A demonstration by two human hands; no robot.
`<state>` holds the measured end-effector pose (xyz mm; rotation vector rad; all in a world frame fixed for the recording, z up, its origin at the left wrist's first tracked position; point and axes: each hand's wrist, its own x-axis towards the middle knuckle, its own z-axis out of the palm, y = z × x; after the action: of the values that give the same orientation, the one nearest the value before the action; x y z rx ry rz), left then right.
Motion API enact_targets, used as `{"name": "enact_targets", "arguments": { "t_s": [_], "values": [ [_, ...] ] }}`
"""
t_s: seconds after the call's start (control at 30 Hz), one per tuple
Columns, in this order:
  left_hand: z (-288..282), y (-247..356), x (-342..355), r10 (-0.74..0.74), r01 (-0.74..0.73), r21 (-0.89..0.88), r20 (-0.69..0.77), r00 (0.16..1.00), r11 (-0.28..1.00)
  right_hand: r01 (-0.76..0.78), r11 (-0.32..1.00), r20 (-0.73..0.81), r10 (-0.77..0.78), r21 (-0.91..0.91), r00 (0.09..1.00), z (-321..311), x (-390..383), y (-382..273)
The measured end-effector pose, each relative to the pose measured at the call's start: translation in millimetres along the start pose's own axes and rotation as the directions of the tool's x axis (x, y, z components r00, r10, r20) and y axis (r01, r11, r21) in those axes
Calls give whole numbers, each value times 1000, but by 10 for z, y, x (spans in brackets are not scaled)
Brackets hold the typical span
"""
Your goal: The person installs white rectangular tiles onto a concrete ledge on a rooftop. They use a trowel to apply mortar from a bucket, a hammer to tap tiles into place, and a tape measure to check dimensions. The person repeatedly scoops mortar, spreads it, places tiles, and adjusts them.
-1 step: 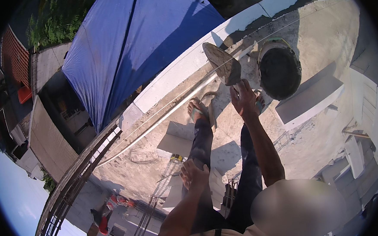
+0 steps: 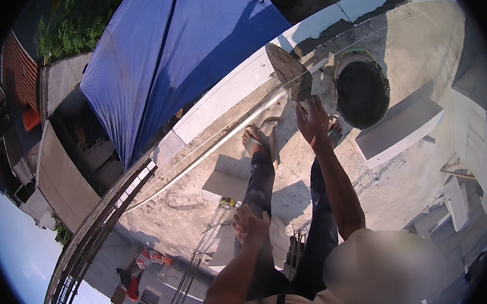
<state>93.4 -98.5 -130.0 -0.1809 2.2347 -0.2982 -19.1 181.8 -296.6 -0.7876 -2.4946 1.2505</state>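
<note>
My right hand (image 2: 312,123) is closed round the handle of a trowel (image 2: 291,74), held out in front of me. Its broad pointed blade is smeared with grey mortar and its tip overlaps the low white block wall (image 2: 218,106) in the picture; whether they touch I cannot tell. Right of the trowel stands a round bucket (image 2: 335,73) of dark wet mortar (image 2: 361,95). My left hand (image 2: 250,225) rests on my left knee, fingers loosely bent and holding nothing. My sandalled feet stand on the rough floor between wall and bucket.
A thin string and a long white pipe (image 2: 227,140) run along the wall's near side. Light blocks (image 2: 401,130) lie right of the bucket and by my left leg. Beyond the wall spreads a blue tarpaulin (image 2: 155,68). Rebar (image 2: 189,278) lies at lower left.
The trowel and my right hand have shifted slightly, the blade's tip now a little farther out over the wall. My left hand has stayed on the knee.
</note>
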Motion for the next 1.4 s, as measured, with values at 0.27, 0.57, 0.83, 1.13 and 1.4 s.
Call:
{"name": "enact_targets", "arguments": {
  "t_s": [0.27, 0.57, 0.83, 1.13, 1.4],
  "values": [
    [-68, -11, 11, -26, 27, -31, 28, 999, 999, 243, 970, 397, -218, -13, 892, 225, -884, -3],
    [-8, 60, -46, 0, 0, 25, -7, 1000, 1000, -433, 884, 49, 447, -173, 893, -786, -1105, 955],
    [53, 79, -31, 70, -66, 70, -55, 996, 995, -582, 584, -30, 691, -566, 722, -1135, -93, 2315],
    [36, 172, -58, -11, 11, 92, -9, 1000, 996, -897, 355, 445, 781, 262, 439, -1431, -473, 2107],
    [41, 162, -59, 47, -43, 77, -47, 998, 996, -236, 971, 31, 235, 44, 971, -2112, -255, 917]
  ]
}}
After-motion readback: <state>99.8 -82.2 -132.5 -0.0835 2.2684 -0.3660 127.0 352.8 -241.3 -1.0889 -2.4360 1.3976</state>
